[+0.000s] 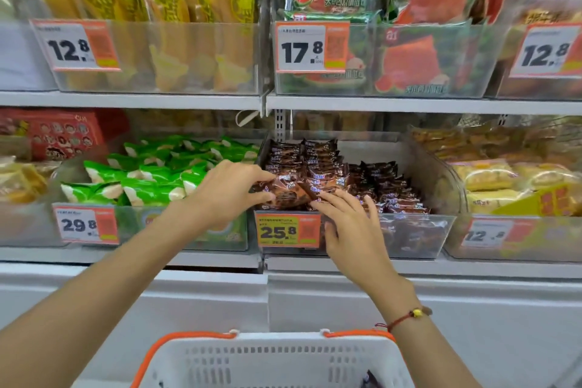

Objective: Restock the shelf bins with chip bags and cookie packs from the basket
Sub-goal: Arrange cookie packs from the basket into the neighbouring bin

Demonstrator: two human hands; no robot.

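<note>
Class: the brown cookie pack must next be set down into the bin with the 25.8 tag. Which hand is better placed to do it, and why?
The left hand. Its grip already pinches the brown cookie pack above the bin, while the right hand lies with straight fingers at the bin's front edge, only touching the pack.

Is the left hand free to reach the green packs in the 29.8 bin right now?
Probably not yet: the left hand is pinching a brown cookie pack. The green packs lie uncovered just beside it, nothing between.

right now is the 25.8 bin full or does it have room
Has room: brown cookie packs fill the clear bin on the left, its back right is bare.
</note>
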